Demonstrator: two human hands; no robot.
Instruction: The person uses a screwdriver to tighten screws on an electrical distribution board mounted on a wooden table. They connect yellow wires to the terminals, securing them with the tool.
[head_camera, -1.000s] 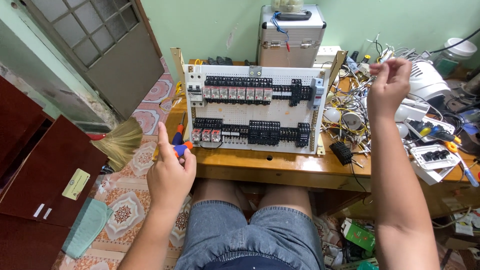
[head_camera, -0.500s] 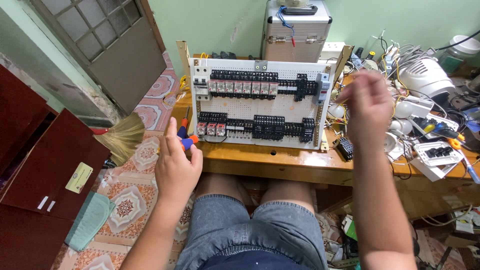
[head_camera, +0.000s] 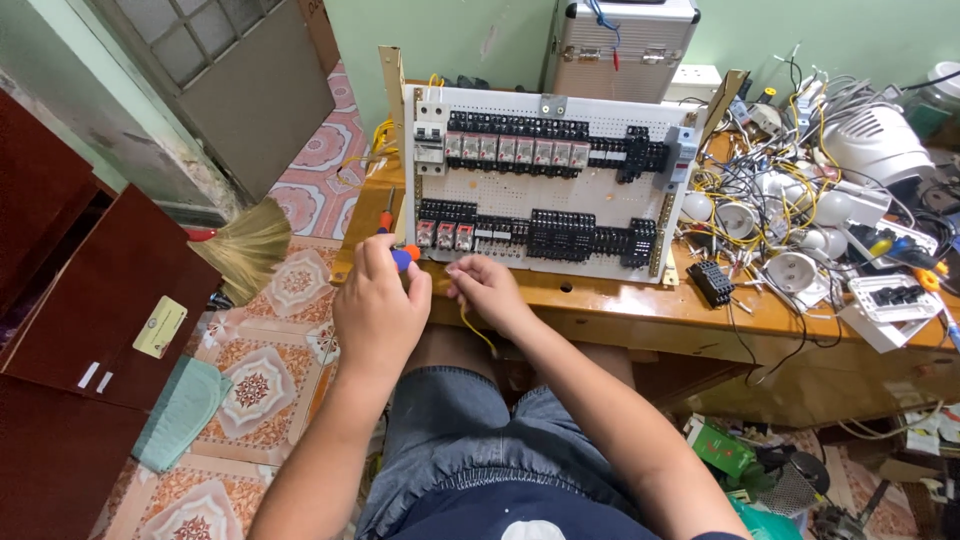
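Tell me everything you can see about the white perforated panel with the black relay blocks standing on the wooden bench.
The white perforated panel stands nearly upright on the wooden bench, leaning back slightly. Two rows of black blocks cross it; some upper ones have pale faces, three lower-left ones show red. White breakers sit at its top left, a grey unit at top right, brass-coloured strips down the sides. The left hand, holding an orange and blue screwdriver, and the right hand, pinching a thin yellow wire, sit just before its lower left corner.

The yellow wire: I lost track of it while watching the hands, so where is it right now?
In the head view, the yellow wire hangs from the right hand, low centre, just below the white control panel and beside the left hand.
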